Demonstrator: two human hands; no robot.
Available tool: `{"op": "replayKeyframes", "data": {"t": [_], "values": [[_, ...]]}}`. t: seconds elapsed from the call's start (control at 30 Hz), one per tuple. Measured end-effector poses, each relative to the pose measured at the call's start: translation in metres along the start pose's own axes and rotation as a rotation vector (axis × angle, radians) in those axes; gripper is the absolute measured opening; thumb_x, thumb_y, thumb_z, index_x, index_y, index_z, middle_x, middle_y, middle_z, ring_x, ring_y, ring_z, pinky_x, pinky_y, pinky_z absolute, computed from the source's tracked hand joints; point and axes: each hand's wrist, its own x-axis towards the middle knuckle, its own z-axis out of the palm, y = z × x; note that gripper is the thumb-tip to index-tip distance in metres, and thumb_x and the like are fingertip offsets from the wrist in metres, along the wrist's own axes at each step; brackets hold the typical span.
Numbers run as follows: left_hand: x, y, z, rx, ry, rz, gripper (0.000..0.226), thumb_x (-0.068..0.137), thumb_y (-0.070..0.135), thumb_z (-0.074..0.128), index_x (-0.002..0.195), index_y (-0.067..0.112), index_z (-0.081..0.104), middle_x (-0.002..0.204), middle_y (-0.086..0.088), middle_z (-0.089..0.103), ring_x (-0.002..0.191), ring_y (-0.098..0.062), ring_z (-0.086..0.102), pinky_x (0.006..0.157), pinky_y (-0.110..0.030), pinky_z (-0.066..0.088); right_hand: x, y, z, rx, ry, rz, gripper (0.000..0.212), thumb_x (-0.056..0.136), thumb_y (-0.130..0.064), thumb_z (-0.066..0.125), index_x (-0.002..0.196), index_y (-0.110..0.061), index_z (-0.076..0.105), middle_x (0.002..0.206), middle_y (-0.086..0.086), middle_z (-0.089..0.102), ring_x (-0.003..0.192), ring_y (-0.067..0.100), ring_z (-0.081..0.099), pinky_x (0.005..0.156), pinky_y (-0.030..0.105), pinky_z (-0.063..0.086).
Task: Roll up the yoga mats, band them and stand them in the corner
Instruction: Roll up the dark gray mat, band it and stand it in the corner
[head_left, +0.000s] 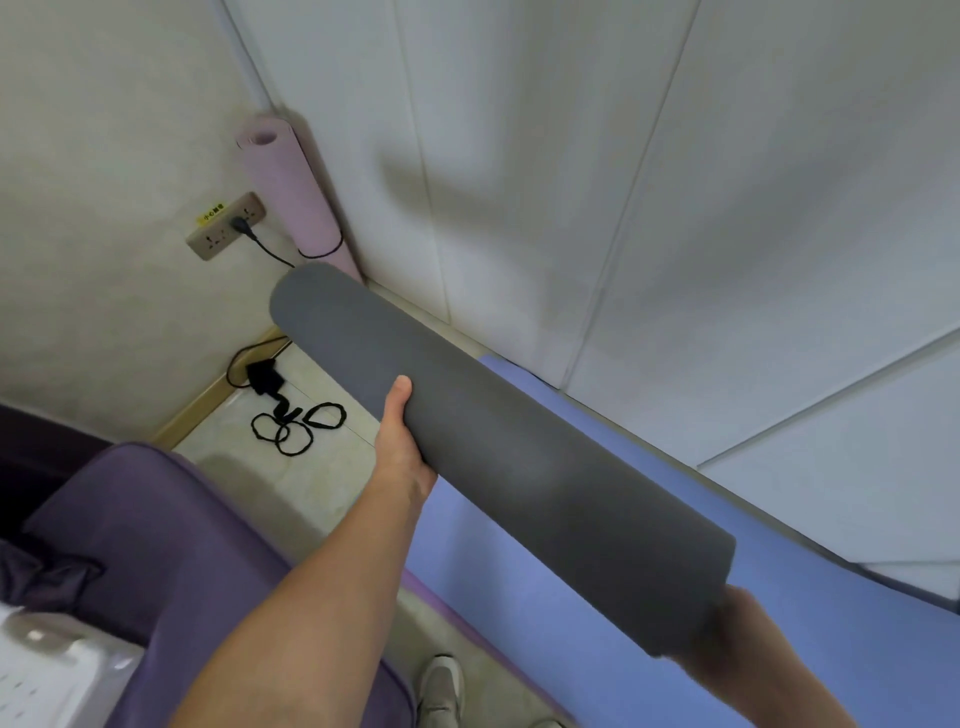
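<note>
Rolled tight into a smooth, unbanded cylinder: grey mat (498, 457), held aloft, slanting toward the corner above a flat blue mat (597, 613). Gripped mid-length by the left hand (402, 441), thumb on top, arm outstretched. Right hand hidden behind the near end; grip impossible to tell. Farther off on the floor, loose black bands (296, 423). Upright in the corner, a banded pink mat (296, 197).

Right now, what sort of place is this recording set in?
Probably a small indoor exercise or living room corner: a pink rolled mat stands banded against pale wall panels, a blue mat lies on the tiled floor, beside a purple sofa.
</note>
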Motion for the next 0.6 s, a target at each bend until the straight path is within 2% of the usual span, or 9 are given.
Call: {"op": "replayKeyframes", "data": {"t": [0.07, 0.13, 0.2, 0.27, 0.33, 0.43, 0.5, 0.57, 0.6], "values": [[0.003, 0.008, -0.003, -0.006, 0.058, 0.041, 0.074, 0.067, 0.054, 0.082, 0.129, 0.017, 0.063, 0.119, -0.003, 0.073, 0.11, -0.024, 0.07, 0.096, -0.045, 0.055, 0.005, -0.022, 0.011, -0.087, -0.002, -0.081, 0.033, 0.08, 0.001, 0.038, 0.105, -0.002, 0.06, 0.083, 0.011, 0.06, 0.078, 0.031, 0.056, 0.072, 0.043, 0.047], [0.007, 0.015, -0.007, 0.002, 0.097, 0.074, 0.086, 0.059, 0.05, 0.089, 0.133, 0.018, 0.058, 0.12, -0.002, 0.072, 0.107, -0.024, 0.071, 0.088, -0.045, 0.059, 0.008, -0.046, 0.017, -0.202, 0.135, -0.22, 0.036, 0.088, -0.005, 0.047, 0.119, -0.013, 0.063, 0.108, 0.006, 0.069, 0.102, 0.03, 0.061, 0.09, 0.045, 0.047], [0.005, 0.02, -0.007, 0.025, 0.112, 0.113, 0.082, 0.061, 0.045, 0.09, 0.132, 0.017, 0.057, 0.12, -0.001, 0.072, 0.105, -0.022, 0.072, 0.082, -0.042, 0.061, 0.004, -0.052, 0.03, -0.337, 0.173, -0.383, 0.036, 0.101, -0.015, 0.05, 0.136, -0.021, 0.057, 0.138, 0.005, 0.059, 0.126, 0.027, 0.054, 0.107, 0.043, 0.038], [0.001, 0.022, -0.003, 0.052, 0.116, 0.151, 0.075, 0.067, 0.038, 0.089, 0.13, 0.018, 0.054, 0.121, 0.0, 0.07, 0.104, -0.021, 0.071, 0.082, -0.042, 0.061, 0.002, -0.058, 0.052, -0.598, 0.179, -0.581, 0.043, 0.104, -0.027, 0.051, 0.147, -0.024, 0.047, 0.151, -0.003, 0.046, 0.139, 0.018, 0.042, 0.114, 0.037, 0.029], [-0.008, 0.02, 0.006, 0.126, 0.12, 0.209, 0.072, 0.071, 0.032, 0.087, 0.131, 0.018, 0.049, 0.122, 0.001, 0.067, 0.105, -0.02, 0.069, 0.086, -0.041, 0.059, -0.003, -0.06, 0.083, -0.944, 0.049, -0.73, 0.065, 0.096, -0.041, 0.062, 0.154, -0.03, 0.034, 0.152, -0.014, 0.034, 0.143, 0.009, 0.032, 0.117, 0.034, 0.026], [-0.027, 0.012, 0.02, 0.267, 0.058, 0.309, 0.08, 0.063, 0.031, 0.09, 0.13, 0.02, 0.048, 0.123, 0.002, 0.065, 0.105, -0.018, 0.068, 0.086, -0.039, 0.059, -0.001, -0.063, 0.127, -1.278, -0.128, -0.757, 0.119, 0.069, -0.067, 0.077, 0.16, -0.033, 0.008, 0.157, -0.016, 0.018, 0.147, 0.005, 0.017, 0.122, 0.041, 0.023], [-0.042, 0.007, 0.031, 0.345, -0.033, 0.369, 0.091, 0.053, 0.034, 0.089, 0.133, 0.021, 0.047, 0.121, 0.003, 0.067, 0.105, -0.016, 0.069, 0.086, -0.037, 0.059, -0.002, -0.07, 0.152, -1.28, -0.162, -0.744, 0.139, 0.048, -0.076, 0.08, 0.158, -0.042, 0.003, 0.163, -0.017, 0.013, 0.15, 0.01, 0.017, 0.121, 0.046, 0.027], [-0.052, 0.004, 0.04, 0.401, -0.142, 0.418, 0.1, 0.047, 0.036, 0.089, 0.136, 0.021, 0.046, 0.122, 0.003, 0.066, 0.106, -0.015, 0.069, 0.085, -0.036, 0.059, 0.001, -0.074, 0.161, -1.089, -0.322, -0.737, 0.125, 0.043, -0.058, 0.093, 0.145, -0.058, 0.021, 0.151, -0.022, 0.04, 0.141, 0.009, 0.04, 0.112, 0.046, 0.042], [-0.057, 0.005, 0.046, 0.431, -0.188, 0.434, 0.102, 0.046, 0.036, 0.09, 0.137, 0.021, 0.045, 0.124, 0.003, 0.066, 0.108, -0.016, 0.068, 0.086, -0.037, 0.058, 0.002, -0.074, 0.161, -0.966, -0.383, -0.73, 0.119, 0.043, -0.043, 0.098, 0.139, -0.058, 0.03, 0.139, -0.024, 0.052, 0.131, 0.007, 0.051, 0.106, 0.045, 0.049]]}}
